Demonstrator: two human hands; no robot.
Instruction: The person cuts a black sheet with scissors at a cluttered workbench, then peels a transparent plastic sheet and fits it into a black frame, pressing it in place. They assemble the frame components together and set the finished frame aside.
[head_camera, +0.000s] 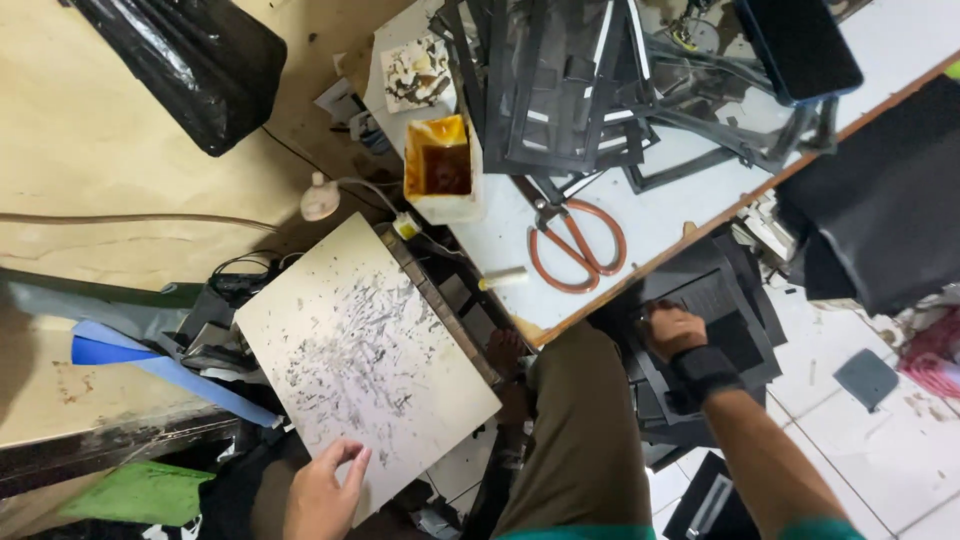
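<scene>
We see the left hand (322, 492) resting open, fingers spread, on the near edge of a pale cutting board (362, 360) — its face scratched all over with dark marks, lying tilted at near left. Beyond it stands a glue-stained container (440, 168), then orange-handled scissors (578, 243) on the white table (660, 215), with black frames (560, 85) piled far behind. At right, the right hand (673, 330) — wristband on — presses down on a stack of black sheets (725, 305) below the table edge; we cannot tell whether it grips any.

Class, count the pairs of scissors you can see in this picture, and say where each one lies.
1. The orange-handled scissors lie on the white table, beside the glue pot, near the table's wooden edge. More could be hidden under the stacked black frames.
</scene>
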